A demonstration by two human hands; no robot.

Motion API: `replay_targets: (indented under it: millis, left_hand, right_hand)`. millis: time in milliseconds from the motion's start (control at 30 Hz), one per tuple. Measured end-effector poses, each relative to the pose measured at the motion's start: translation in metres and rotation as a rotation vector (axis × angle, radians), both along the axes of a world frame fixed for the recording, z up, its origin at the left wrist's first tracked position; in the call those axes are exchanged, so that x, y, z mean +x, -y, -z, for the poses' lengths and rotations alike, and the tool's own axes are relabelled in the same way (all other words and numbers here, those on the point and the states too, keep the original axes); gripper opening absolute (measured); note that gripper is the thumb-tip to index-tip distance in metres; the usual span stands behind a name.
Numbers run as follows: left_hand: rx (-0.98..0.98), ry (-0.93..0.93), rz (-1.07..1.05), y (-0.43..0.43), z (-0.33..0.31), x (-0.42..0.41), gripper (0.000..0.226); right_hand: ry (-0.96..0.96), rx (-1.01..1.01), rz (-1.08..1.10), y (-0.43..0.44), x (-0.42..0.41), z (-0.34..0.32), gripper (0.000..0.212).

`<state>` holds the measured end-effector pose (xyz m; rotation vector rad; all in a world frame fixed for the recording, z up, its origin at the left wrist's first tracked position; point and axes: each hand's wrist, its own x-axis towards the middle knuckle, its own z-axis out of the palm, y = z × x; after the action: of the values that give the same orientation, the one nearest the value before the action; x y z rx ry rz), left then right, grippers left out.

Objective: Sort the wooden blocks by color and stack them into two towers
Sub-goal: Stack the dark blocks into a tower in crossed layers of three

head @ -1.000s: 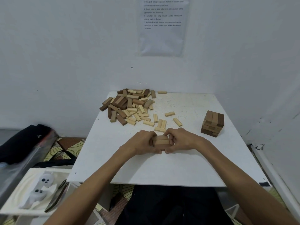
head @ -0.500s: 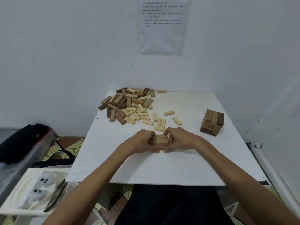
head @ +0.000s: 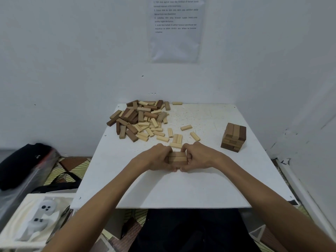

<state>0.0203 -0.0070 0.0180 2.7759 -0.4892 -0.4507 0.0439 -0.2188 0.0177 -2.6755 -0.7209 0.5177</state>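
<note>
A small layer of light wooden blocks (head: 177, 158) lies side by side in the middle of the white table (head: 181, 190). My left hand (head: 156, 157) grips its left end and my right hand (head: 197, 156) grips its right end, fingers curled round the sides. A mixed pile of dark and light blocks (head: 141, 119) covers the far left of the table. Several loose light blocks (head: 175, 138) lie just beyond my hands. A short tower of dark blocks (head: 233, 137) stands at the right.
A sheet of printed paper (head: 175, 28) hangs on the wall behind the table. To the left on the floor sit a black bag (head: 21, 162) and a white tray (head: 27, 224) holding white controllers. The wall runs close along the table's right side.
Both hands stay pressed against the ends of the block layer; the grip tightens a little. The camera view shifts slightly, nothing else moves.
</note>
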Motion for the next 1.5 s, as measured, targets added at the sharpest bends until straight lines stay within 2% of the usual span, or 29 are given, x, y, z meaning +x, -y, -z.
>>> replay_targets:
  millis: [233, 400, 633, 1067, 1267, 1500]
  left_hand:
    - [0.103, 0.255, 0.207, 0.009, -0.049, 0.035, 0.061]
    - [0.16, 0.314, 0.267, 0.033, -0.077, 0.065, 0.067]
    - [0.117, 0.355, 0.358, 0.082, -0.095, 0.104, 0.065]
    - [0.074, 0.266, 0.505, 0.171, -0.088, 0.151, 0.063]
    - [0.06, 0.179, 0.519, 0.184, -0.08, 0.157, 0.063]
    - [0.057, 0.185, 0.51, 0.188, -0.074, 0.156, 0.062]
  right_hand:
    - [0.149, -0.023, 0.017, 0.02, 0.018, -0.041, 0.058]
    - [0.18, -0.03, 0.092, 0.047, 0.034, -0.075, 0.06]
    - [0.213, -0.043, 0.199, 0.096, 0.05, -0.099, 0.06]
    - [0.168, -0.044, 0.358, 0.178, 0.06, -0.095, 0.067]
    - [0.109, -0.049, 0.37, 0.19, 0.061, -0.086, 0.067]
    - [0.094, -0.059, 0.376, 0.194, 0.063, -0.076, 0.068]
